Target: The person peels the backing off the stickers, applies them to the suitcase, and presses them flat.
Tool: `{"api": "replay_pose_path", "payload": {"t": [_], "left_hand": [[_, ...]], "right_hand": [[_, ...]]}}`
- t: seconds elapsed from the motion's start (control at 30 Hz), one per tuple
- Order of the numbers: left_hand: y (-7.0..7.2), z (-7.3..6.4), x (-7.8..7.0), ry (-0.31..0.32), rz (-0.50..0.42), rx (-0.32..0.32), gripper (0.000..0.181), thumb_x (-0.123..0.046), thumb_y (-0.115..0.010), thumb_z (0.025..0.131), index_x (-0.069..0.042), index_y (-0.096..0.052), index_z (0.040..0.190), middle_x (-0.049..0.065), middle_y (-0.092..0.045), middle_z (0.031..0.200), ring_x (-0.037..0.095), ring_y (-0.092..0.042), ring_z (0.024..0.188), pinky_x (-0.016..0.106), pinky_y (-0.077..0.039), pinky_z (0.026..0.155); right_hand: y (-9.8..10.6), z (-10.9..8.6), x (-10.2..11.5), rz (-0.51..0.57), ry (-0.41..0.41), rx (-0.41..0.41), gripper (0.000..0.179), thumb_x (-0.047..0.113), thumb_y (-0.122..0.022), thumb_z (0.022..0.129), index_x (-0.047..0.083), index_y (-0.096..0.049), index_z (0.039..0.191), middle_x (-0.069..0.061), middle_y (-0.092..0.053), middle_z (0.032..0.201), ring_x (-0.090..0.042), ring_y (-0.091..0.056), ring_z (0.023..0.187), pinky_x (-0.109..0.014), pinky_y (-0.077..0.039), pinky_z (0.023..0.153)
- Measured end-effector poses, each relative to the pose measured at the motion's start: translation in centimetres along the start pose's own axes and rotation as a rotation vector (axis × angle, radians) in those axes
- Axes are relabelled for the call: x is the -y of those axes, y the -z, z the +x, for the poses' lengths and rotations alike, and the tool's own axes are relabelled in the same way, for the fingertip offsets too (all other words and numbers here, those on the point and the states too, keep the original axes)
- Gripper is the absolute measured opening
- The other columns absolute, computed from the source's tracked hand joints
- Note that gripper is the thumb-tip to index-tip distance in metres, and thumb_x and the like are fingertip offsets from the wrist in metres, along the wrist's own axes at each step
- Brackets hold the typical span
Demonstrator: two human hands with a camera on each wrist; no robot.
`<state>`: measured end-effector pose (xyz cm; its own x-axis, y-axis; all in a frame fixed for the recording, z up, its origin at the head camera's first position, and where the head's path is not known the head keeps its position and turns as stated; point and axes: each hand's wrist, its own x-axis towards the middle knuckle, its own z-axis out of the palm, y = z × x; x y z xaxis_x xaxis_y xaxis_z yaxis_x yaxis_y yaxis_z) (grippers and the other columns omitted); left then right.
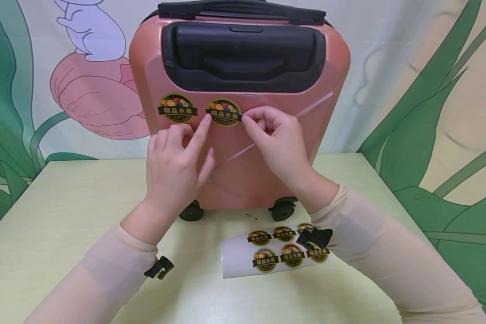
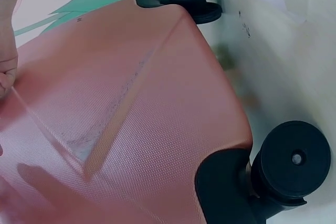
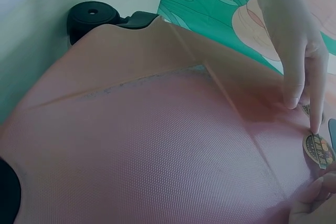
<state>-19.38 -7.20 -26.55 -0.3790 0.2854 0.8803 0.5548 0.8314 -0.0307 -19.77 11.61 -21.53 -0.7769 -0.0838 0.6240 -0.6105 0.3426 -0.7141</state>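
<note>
On the pink suitcase (image 1: 235,180), below its black handle (image 1: 243,56), the held sticker (image 1: 225,108) sits beside another sticker (image 1: 177,108). The right hand (image 1: 281,144) pinches its right edge between thumb and forefinger; the left hand (image 1: 175,155), thumb spread away, touches its left edge with a straight forefinger. A sticker sheet (image 1: 236,261) lies on the table (image 1: 65,225).

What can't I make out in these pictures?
Head view: the right wrist's black piece covers part of the sheet.
Head view: the smallest lettering on the stickers is too small to read.
Head view: the top edge cuts off the rabbit's head.
Left wrist view: the top edge cuts off the sheet.
Right wrist view: the left grip partly hides one sticker; the left edge crops a wheel.
</note>
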Motion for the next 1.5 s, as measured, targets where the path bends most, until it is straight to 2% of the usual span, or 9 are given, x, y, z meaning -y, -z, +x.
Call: {"api": "replay_pose_path", "payload": {"t": [0.23, 0.4, 0.5, 0.7, 0.87, 1.0, 1.2, 1.37, 1.5], "left_hand": [[-0.1, 0.2, 0.1, -0.053, 0.025, -0.060, 0.046, -0.022, -0.056, 0.087, -0.008, -0.053, 0.131, 0.023, -0.042, 0.128, 0.039, -0.041, 0.111, 0.051, -0.037, 0.084], [0.1, 1.2, 1.0, -0.130, 0.031, -0.070, 0.053, -0.023, -0.058, 0.087, -0.009, -0.046, 0.136, 0.018, -0.032, 0.145, 0.037, -0.029, 0.130, 0.054, -0.027, 0.100], [0.6, 2.6, 2.0, -0.168, 0.026, -0.060, 0.056, -0.026, -0.059, 0.088, -0.010, -0.043, 0.138, 0.014, -0.033, 0.147, 0.034, -0.027, 0.133, 0.053, -0.018, 0.106], [1.6, 5.9, 3.6, -0.266, -0.027, -0.092, 0.056, -0.032, -0.063, 0.087, -0.011, -0.047, 0.136, 0.006, -0.042, 0.143, 0.030, -0.028, 0.134, 0.051, -0.012, 0.108], [1.2, 6.9, 3.8, -0.348, -0.052, -0.044, 0.059, -0.037, -0.067, 0.085, -0.012, -0.048, 0.135, 0.005, -0.049, 0.137, 0.026, -0.027, 0.136, 0.052, -0.008, 0.108], [0.6, 6.8, 4.0, -0.344, -0.032, -0.034, 0.061, -0.040, -0.066, 0.084, -0.011, -0.048, 0.135, 0.006, -0.048, 0.136, 0.025, -0.025, 0.137, 0.053, -0.006, 0.108], [0.7, 7.0, 4.4, -0.332, -0.064, -0.077, 0.060, -0.041, -0.071, 0.079, -0.011, -0.054, 0.128, 0.007, -0.054, 0.128, 0.029, -0.029, 0.134, 0.053, -0.008, 0.108], [1.1, 7.3, 4.5, -0.329, -0.108, -0.086, 0.050, -0.033, -0.074, 0.079, -0.014, -0.060, 0.124, 0.006, -0.058, 0.122, 0.028, -0.032, 0.132, 0.050, -0.010, 0.108], [1.2, 7.4, 4.2, -0.298, -0.123, -0.111, 0.039, -0.027, -0.069, 0.084, -0.015, -0.064, 0.120, 0.006, -0.061, 0.119, 0.027, -0.034, 0.131, 0.048, -0.012, 0.108]], "right_hand": [[0.0, 0.0, -0.1, -0.010, 0.004, -0.001, 0.013, 0.012, -0.063, 0.088, 0.001, -0.069, 0.091, -0.005, -0.050, 0.057, -0.016, -0.040, 0.051, -0.025, -0.029, 0.046], [-0.1, 0.0, -0.2, -0.019, 0.005, 0.004, 0.013, 0.012, -0.063, 0.088, 0.001, -0.069, 0.092, -0.006, -0.050, 0.057, -0.017, -0.040, 0.050, -0.025, -0.028, 0.045], [-0.1, 0.0, -0.3, -0.026, 0.004, 0.009, 0.013, 0.012, -0.063, 0.089, 0.002, -0.069, 0.092, -0.005, -0.050, 0.057, -0.017, -0.040, 0.051, -0.025, -0.029, 0.046], [0.0, 0.0, -0.4, -0.032, 0.019, 0.007, 0.013, 0.011, -0.062, 0.089, 0.002, -0.069, 0.093, -0.005, -0.050, 0.057, -0.017, -0.040, 0.050, -0.025, -0.028, 0.045], [0.2, -0.1, -0.6, -0.050, 0.040, -0.006, 0.013, 0.011, -0.062, 0.089, 0.001, -0.069, 0.092, -0.005, -0.050, 0.057, -0.016, -0.039, 0.049, -0.025, -0.028, 0.045], [0.2, -0.2, -0.7, -0.070, 0.050, -0.008, 0.012, 0.011, -0.062, 0.088, 0.001, -0.070, 0.092, -0.004, -0.050, 0.057, -0.016, -0.039, 0.050, -0.025, -0.029, 0.046], [0.1, -0.1, -0.5, -0.101, 0.084, 0.010, 0.013, 0.012, -0.062, 0.089, 0.003, -0.070, 0.094, -0.003, -0.049, 0.058, -0.015, -0.039, 0.051, -0.025, -0.029, 0.047], [0.2, -0.1, -0.3, -0.142, 0.104, 0.015, 0.013, 0.011, -0.063, 0.089, 0.003, -0.070, 0.096, -0.003, -0.048, 0.058, -0.014, -0.040, 0.051, -0.024, -0.031, 0.048], [0.4, -0.3, -0.4, -0.170, 0.120, 0.016, 0.014, 0.011, -0.062, 0.089, 0.003, -0.070, 0.097, -0.002, -0.048, 0.058, -0.013, -0.041, 0.052, -0.024, -0.032, 0.049]]}}
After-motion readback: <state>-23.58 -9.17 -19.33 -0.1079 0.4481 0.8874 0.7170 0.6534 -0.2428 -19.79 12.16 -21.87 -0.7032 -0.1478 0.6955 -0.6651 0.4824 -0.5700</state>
